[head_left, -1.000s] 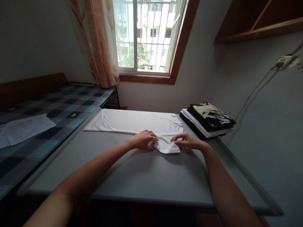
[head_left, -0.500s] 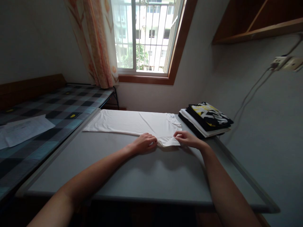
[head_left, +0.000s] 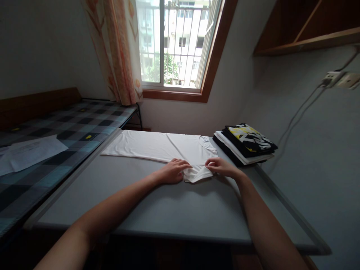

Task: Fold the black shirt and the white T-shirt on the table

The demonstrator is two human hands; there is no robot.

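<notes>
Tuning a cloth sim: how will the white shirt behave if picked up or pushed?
Probably floppy: the sleeve of the white shirt puckers into soft folds. Likely light: its body lies thin on the table. Pushed, it may ruck up rather than slide whole, given the visible creases.

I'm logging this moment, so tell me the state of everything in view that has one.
White fabric T-shirt: laid out, sleeve rumpled.
Left hand: on the sleeve, grip unclear.
Right hand: pinching the sleeve.
Folded black, white and yellow clothing: stacked.
Cream-and-orange floral fabric curtain: drawn aside.
White plastic wall socket: plug inserted.
White paper sheets: overlapping.
</notes>
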